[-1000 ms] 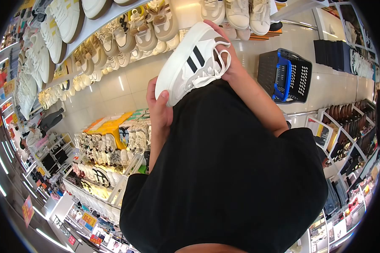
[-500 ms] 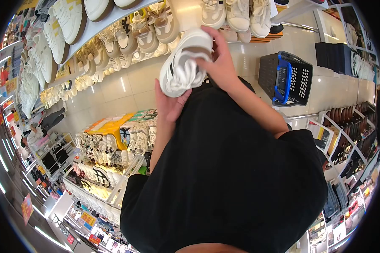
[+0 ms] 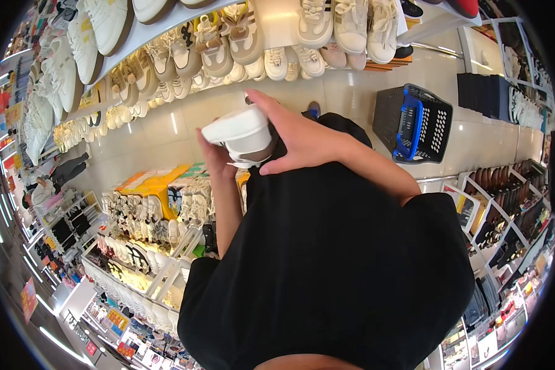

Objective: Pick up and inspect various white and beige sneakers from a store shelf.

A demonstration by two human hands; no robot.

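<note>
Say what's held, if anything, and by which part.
White sneaker: left hand holds the image-left end of its sole; right hand curves around the opposite side, but whether it grips is unclear.

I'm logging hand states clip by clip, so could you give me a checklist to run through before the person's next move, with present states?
1. White shoe between the hands: ok.
2. Left hand on the shoe: ok, though partly hidden behind it.
3. Firm grip by the right hand: cannot tell; it is spread beside the shoe, thumb contact unclear.
4. Inside of the shoe visible: not ok, turned out of sight.
5. Basket apart from both hands: ok.
6. Shelved sneakers apart from the held shoe: ok.
</note>
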